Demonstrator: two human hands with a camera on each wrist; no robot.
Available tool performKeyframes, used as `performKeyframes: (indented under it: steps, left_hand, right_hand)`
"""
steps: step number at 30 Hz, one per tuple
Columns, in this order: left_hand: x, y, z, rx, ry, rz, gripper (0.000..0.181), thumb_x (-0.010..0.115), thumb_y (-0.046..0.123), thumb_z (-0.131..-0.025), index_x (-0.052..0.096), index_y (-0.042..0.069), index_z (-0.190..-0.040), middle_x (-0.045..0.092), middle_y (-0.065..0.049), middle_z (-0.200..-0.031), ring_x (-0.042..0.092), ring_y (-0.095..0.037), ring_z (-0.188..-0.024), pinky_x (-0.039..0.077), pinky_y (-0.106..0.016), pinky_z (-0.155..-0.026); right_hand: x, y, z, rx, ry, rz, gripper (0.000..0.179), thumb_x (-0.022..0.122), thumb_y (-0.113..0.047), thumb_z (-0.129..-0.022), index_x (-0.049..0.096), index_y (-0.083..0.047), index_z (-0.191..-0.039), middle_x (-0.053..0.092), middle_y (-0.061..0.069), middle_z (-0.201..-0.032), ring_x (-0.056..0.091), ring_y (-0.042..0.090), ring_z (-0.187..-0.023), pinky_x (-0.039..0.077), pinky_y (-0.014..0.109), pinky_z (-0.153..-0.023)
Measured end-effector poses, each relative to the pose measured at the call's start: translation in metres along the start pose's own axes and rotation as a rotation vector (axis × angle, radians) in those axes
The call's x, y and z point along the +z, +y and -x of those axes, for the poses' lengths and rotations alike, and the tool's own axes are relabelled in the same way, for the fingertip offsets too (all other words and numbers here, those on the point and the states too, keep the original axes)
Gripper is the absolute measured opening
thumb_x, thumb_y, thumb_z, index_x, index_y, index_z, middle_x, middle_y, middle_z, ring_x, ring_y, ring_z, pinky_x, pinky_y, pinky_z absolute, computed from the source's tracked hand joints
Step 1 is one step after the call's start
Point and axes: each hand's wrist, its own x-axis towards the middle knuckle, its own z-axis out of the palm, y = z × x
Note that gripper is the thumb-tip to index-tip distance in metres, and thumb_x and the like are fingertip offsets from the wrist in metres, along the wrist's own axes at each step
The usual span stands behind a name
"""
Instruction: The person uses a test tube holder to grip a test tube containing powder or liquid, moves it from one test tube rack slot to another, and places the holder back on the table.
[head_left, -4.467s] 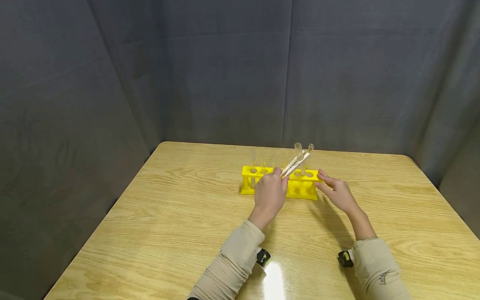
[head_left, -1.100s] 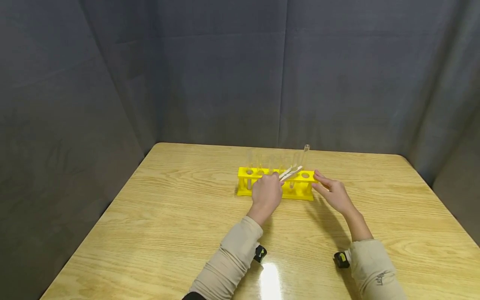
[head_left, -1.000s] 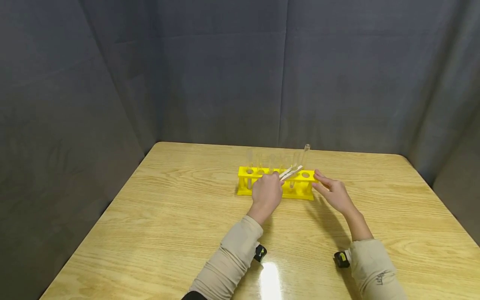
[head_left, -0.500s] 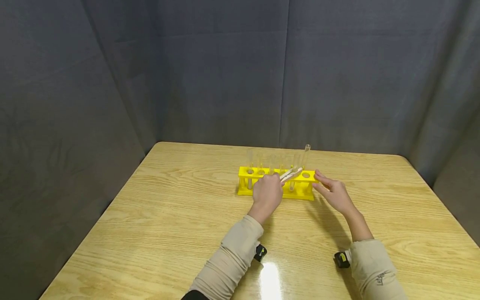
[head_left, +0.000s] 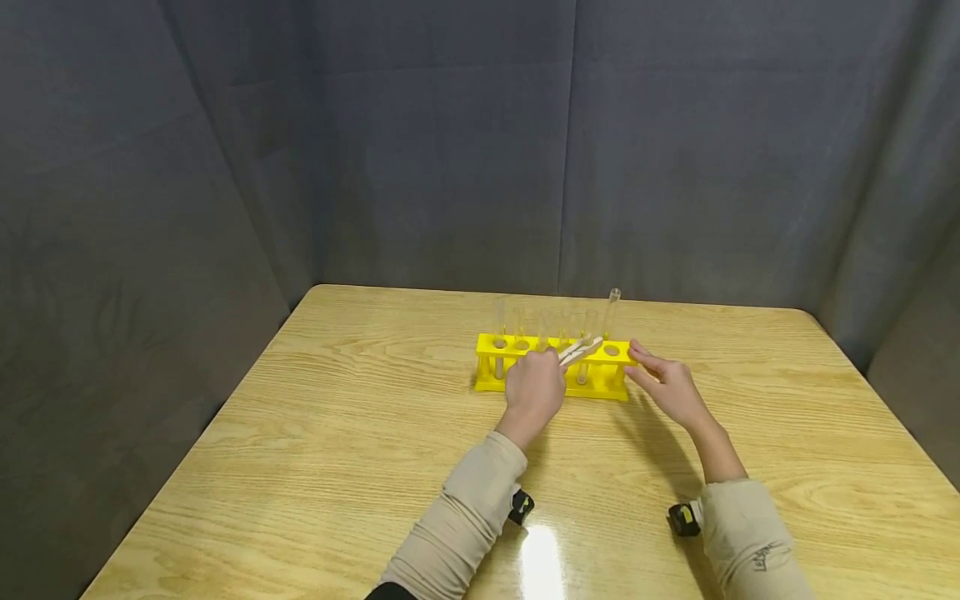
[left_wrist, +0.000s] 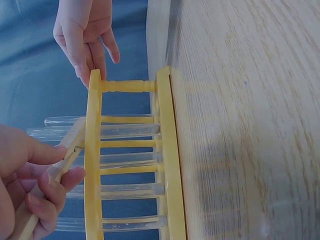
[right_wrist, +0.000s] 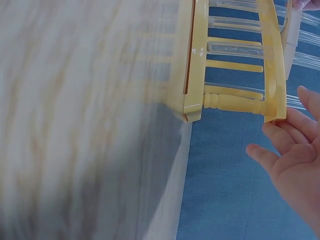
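In the head view my left hand (head_left: 536, 387) grips a wooden test tube holder (head_left: 581, 352), its front end slanting up to the right over the yellow test tube rack (head_left: 557, 392). A clear test tube (head_left: 590, 321) stands in the rack's hole at the holder's front end. I cannot tell whether the holder still pinches it. In the left wrist view, thumb and curled fingers wrap the wooden holder (left_wrist: 65, 162). My right hand (head_left: 670, 387) touches the right end of the rack's top plate with loosely extended fingers; its thumb stands apart in the right wrist view.
Several other clear tubes (head_left: 500, 317) stand in the rack. One thin glass tube (head_left: 613, 302) rises higher behind its right end. The wooden table (head_left: 337, 450) surrounds the rack, with dark curtains (head_left: 450, 150) behind and at the sides.
From 4.5 seconds ago, the left hand and holder have lowered, and the tube that was raised above the rack now sits down in a hole. The right hand has stayed at the rack's end.
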Motion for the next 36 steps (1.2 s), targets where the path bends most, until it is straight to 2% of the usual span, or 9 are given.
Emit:
performKeyframes:
  steps: [13,15,20,22,28,36]
  left_hand:
    - [0.002,-0.001,-0.001,-0.001,-0.005,0.004,0.021,0.063,0.029,-0.084,0.063,0.008,-0.08,0.048,0.0,-0.054,0.042,-0.009,-0.04,0.029,-0.021,-0.032]
    - [0.002,-0.001,-0.001,0.002,-0.006,0.011,0.021,0.063,0.028,-0.084,0.063,0.007,-0.08,0.048,0.0,-0.054,0.041,-0.009,-0.04,0.03,-0.021,-0.032]
    - [0.002,-0.001,-0.001,0.002,-0.014,0.03,0.021,0.063,0.028,-0.084,0.063,0.007,-0.08,0.048,0.0,-0.055,0.042,-0.009,-0.04,0.03,-0.021,-0.032]
    - [0.002,-0.001,-0.001,0.001,-0.018,0.035,0.021,0.063,0.027,-0.084,0.063,0.007,-0.081,0.049,0.0,-0.056,0.042,-0.009,-0.04,0.03,-0.02,-0.032]
    - [0.001,-0.001,0.0,-0.004,-0.029,0.061,0.02,0.062,0.026,-0.085,0.063,0.006,-0.083,0.05,-0.001,-0.057,0.044,-0.009,-0.041,0.031,-0.02,-0.033]
    - [0.0,-0.001,0.0,0.0,-0.031,0.076,0.02,0.062,0.025,-0.085,0.062,0.005,-0.083,0.052,-0.002,-0.059,0.045,-0.009,-0.042,0.032,-0.02,-0.033]
  right_hand:
    - [0.0,0.003,-0.001,-0.002,-0.002,0.002,0.046,0.052,-0.018,-0.092,0.041,0.015,-0.122,0.033,0.024,-0.133,0.033,0.038,-0.121,0.033,0.044,-0.091]
    - [-0.001,-0.006,0.001,0.005,-0.006,-0.008,0.044,0.052,-0.013,-0.091,0.041,0.017,-0.122,0.033,0.026,-0.132,0.032,0.039,-0.121,0.032,0.046,-0.091]
    - [-0.001,-0.008,0.001,0.0,-0.004,-0.009,0.042,0.052,-0.009,-0.091,0.041,0.017,-0.121,0.032,0.028,-0.131,0.031,0.042,-0.12,0.032,0.048,-0.09]
    - [0.0,0.001,0.0,-0.007,0.002,0.001,0.045,0.053,-0.015,-0.091,0.041,0.016,-0.122,0.033,0.026,-0.132,0.032,0.04,-0.12,0.033,0.046,-0.09]
    - [0.002,0.002,0.001,-0.003,0.023,-0.01,0.049,0.054,-0.021,-0.091,0.042,0.015,-0.121,0.034,0.025,-0.132,0.034,0.038,-0.12,0.034,0.045,-0.09]
    - [0.0,-0.004,0.0,0.015,-0.004,-0.006,0.042,0.053,-0.01,-0.09,0.041,0.016,-0.122,0.033,0.025,-0.132,0.032,0.04,-0.121,0.033,0.046,-0.091]
